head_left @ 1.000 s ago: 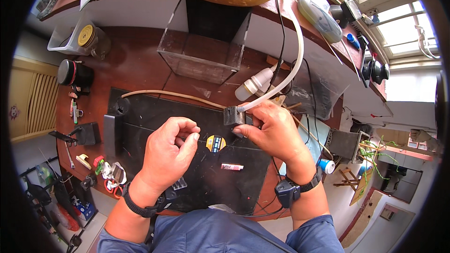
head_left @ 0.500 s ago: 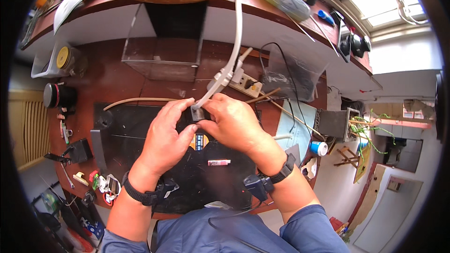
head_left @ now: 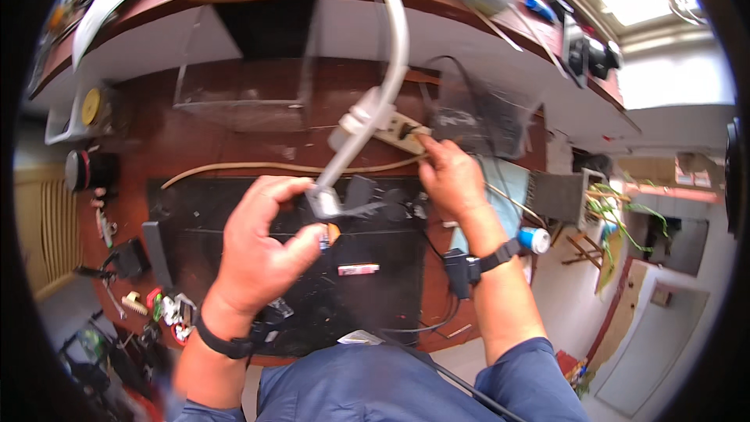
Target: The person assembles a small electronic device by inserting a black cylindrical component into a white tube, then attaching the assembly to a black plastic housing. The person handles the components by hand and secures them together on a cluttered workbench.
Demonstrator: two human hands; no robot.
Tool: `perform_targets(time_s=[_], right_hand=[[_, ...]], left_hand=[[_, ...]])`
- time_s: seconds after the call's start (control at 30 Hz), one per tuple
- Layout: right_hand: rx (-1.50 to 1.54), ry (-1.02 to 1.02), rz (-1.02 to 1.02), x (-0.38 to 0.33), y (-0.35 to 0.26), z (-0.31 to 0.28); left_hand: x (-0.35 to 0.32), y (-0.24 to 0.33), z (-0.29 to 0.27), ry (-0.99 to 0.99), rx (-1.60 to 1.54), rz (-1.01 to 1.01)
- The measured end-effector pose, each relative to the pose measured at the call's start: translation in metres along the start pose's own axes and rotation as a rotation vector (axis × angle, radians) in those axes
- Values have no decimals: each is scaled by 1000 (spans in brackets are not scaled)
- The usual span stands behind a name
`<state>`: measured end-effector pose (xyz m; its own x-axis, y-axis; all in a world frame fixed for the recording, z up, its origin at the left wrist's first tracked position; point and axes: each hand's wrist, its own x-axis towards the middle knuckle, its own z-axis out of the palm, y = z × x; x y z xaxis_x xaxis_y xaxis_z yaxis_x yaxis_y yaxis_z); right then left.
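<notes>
Left hand (head_left: 258, 254): fingers pinch the small grey plug (head_left: 323, 202) of the thick white cable (head_left: 394, 55) above the black mat (head_left: 375, 297). Right hand (head_left: 451, 176): fingers grip the beige power strip (head_left: 394, 131). Plug not yet inserted.

The left hand (head_left: 262, 246) perhaps hides the small plug's (head_left: 323, 202) base.
</notes>
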<state>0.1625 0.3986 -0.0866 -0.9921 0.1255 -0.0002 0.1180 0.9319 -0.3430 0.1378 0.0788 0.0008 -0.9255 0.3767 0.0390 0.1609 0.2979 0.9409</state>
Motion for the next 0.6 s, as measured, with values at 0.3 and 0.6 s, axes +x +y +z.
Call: perform_targets(time_s=[0.3, 0.6], right_hand=[[42, -106, -64, 9, 23, 13], [48, -124, -94, 4, 41, 12]], left_hand=[[13, 29, 20, 23, -423, 257], [43, 26, 110, 669, -744, 583]])
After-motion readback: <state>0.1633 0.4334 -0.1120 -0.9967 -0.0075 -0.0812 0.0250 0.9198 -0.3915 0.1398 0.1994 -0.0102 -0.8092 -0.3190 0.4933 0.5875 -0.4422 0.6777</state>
